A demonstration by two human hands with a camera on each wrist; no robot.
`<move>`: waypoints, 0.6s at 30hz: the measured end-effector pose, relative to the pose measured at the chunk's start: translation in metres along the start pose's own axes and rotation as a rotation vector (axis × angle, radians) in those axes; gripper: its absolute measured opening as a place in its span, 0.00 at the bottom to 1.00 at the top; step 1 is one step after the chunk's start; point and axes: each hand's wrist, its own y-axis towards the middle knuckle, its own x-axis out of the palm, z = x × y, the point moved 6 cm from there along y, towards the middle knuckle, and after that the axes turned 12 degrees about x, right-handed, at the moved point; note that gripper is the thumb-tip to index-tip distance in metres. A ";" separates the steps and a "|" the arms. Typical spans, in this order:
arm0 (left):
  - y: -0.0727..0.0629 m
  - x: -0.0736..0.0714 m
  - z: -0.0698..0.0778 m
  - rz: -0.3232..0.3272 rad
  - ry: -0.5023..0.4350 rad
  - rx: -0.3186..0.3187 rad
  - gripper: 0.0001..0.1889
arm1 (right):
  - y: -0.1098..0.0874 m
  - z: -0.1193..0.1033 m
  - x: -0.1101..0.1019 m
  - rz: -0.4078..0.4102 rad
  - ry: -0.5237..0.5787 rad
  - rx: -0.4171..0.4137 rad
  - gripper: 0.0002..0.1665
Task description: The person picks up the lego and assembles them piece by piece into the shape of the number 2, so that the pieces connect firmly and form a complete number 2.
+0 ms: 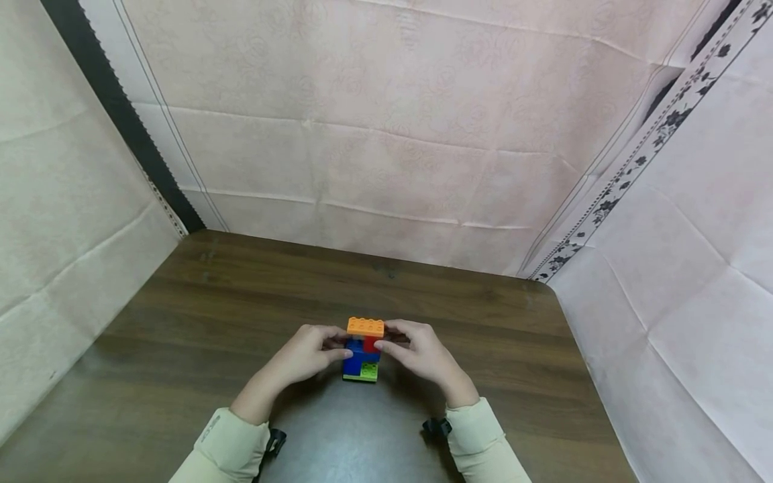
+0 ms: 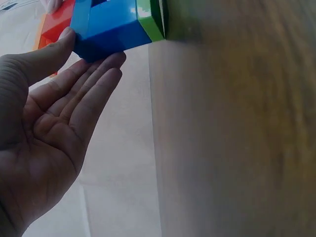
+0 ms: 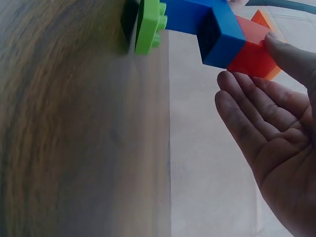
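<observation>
A small stack of toy building bricks stands upright on the table between the two hands. Its bottom is a light green brick point(image 1: 369, 369) with bare studs on its right part. Above it are blue bricks point(image 1: 352, 365), then a red brick point(image 1: 369, 343), with an orange brick point(image 1: 365, 327) across the top. My left hand point(image 1: 311, 352) pinches the upper blue part point(image 2: 111, 27) from the left, thumb in front and fingers behind. From the right, my right hand point(image 1: 423, 350) pinches the red brick point(image 3: 253, 53) between thumb and fingers.
The brown wood-grain table point(image 1: 253, 282) reaches back to a pale cloth wall point(image 1: 374, 168). Similar cloth hangs along the left and right sides. Dark straps point(image 1: 276, 443) show at the cuffs of the light sleeves point(image 1: 232, 439).
</observation>
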 end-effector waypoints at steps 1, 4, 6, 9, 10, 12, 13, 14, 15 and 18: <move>0.000 0.001 0.000 -0.005 -0.004 0.003 0.17 | 0.000 0.001 0.000 -0.003 -0.001 0.008 0.25; 0.000 0.003 -0.002 -0.019 -0.018 -0.008 0.17 | 0.001 0.006 0.000 -0.014 -0.002 0.042 0.25; 0.000 0.005 -0.002 -0.027 -0.024 -0.018 0.17 | 0.003 0.010 0.000 -0.025 0.010 0.072 0.24; 0.002 0.008 -0.003 -0.034 -0.019 -0.028 0.16 | 0.005 0.019 0.001 -0.052 0.040 0.138 0.23; 0.003 0.009 -0.003 -0.038 -0.013 -0.031 0.15 | 0.006 0.023 0.002 -0.067 0.055 0.160 0.23; 0.006 0.012 -0.005 -0.046 0.010 -0.045 0.14 | 0.007 0.030 0.004 -0.099 0.094 0.207 0.22; 0.007 0.013 -0.006 -0.049 0.018 -0.052 0.14 | 0.008 0.034 0.005 -0.114 0.113 0.231 0.22; 0.008 0.015 -0.007 -0.051 0.026 -0.061 0.13 | 0.009 0.038 0.006 -0.130 0.131 0.253 0.22; 0.009 0.016 -0.007 -0.054 0.035 -0.066 0.13 | 0.009 0.041 0.007 -0.143 0.146 0.269 0.23; 0.011 0.020 -0.010 -0.059 0.059 -0.089 0.12 | 0.011 0.049 0.009 -0.172 0.196 0.317 0.24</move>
